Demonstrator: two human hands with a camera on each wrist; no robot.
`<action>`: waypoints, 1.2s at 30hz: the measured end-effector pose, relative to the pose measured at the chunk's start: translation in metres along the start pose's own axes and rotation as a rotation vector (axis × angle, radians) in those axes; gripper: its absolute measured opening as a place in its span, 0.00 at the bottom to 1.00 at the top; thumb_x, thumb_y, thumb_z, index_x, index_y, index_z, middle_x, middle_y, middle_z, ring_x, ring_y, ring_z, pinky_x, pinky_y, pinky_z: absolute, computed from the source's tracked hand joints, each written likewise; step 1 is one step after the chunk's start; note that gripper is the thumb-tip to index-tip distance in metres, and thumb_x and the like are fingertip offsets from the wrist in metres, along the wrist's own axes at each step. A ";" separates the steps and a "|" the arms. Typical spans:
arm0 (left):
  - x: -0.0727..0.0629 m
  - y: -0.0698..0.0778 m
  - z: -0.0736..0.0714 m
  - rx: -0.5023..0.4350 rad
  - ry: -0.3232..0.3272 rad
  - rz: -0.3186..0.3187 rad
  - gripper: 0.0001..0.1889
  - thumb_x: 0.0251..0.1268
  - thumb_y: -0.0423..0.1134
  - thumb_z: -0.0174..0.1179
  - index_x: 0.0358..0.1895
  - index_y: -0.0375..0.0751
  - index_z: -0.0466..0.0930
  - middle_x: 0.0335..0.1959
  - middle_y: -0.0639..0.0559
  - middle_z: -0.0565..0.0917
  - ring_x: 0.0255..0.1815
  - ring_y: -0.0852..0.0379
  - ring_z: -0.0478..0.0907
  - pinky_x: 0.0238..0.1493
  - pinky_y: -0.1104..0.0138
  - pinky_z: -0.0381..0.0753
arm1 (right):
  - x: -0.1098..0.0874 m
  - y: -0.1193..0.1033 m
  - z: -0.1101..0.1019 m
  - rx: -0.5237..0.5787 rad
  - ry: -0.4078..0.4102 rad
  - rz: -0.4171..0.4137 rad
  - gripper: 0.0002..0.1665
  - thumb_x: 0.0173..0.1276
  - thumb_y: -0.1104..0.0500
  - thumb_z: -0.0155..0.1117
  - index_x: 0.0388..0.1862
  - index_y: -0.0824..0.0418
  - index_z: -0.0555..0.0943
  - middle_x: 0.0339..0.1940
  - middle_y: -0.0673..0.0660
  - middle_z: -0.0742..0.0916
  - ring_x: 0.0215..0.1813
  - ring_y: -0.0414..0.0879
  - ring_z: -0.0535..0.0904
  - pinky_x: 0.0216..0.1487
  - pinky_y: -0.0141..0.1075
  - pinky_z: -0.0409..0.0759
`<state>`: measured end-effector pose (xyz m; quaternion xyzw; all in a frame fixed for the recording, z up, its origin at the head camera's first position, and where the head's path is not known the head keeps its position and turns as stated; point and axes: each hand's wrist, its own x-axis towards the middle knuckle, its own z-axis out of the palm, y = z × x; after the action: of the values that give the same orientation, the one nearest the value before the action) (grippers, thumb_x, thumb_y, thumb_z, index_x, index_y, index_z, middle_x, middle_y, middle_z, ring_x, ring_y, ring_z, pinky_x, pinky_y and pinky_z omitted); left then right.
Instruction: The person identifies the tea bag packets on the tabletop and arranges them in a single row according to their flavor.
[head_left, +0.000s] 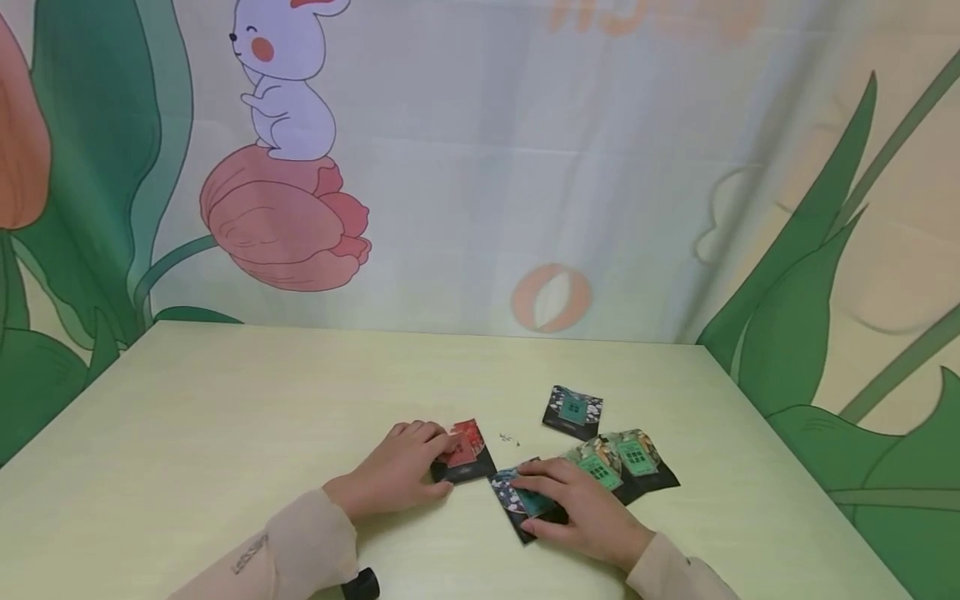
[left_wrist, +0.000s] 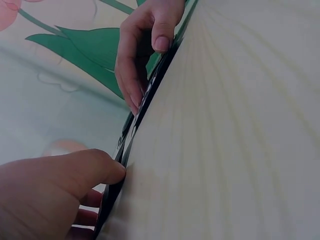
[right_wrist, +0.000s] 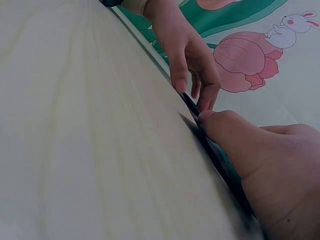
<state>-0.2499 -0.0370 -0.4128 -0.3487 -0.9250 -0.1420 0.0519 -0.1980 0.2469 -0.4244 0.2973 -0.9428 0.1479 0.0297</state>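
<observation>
My left hand lies over a small red-and-black square packet, fingers across its top and thumb along the near edge. To the right, my right hand rests on a dark blue floral packet with a teal label, fingers spread over it and thumb at its near side. The corners of these two packets come close together between the hands. In the left wrist view, the left thumb is right at a dark packet edge. The right thumb touches a packet edge in the right wrist view.
Two overlapping green-labelled packets lie right of the right hand. Behind them is another dark blue packet with a teal label. Tiny specks sit on the pale table. A black object shows under the left sleeve.
</observation>
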 end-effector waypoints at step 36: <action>-0.050 -0.019 -0.021 0.035 -0.067 0.023 0.24 0.56 0.56 0.66 0.51 0.45 0.81 0.58 0.50 0.81 0.60 0.52 0.75 0.65 0.56 0.69 | 0.000 0.000 0.000 -0.002 0.025 -0.019 0.30 0.68 0.32 0.51 0.63 0.42 0.76 0.65 0.43 0.77 0.65 0.45 0.72 0.62 0.49 0.75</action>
<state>-0.2247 -0.0883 -0.4071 -0.3628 -0.9245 -0.1134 0.0289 -0.1976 0.2468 -0.4247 0.3044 -0.9396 0.1504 0.0430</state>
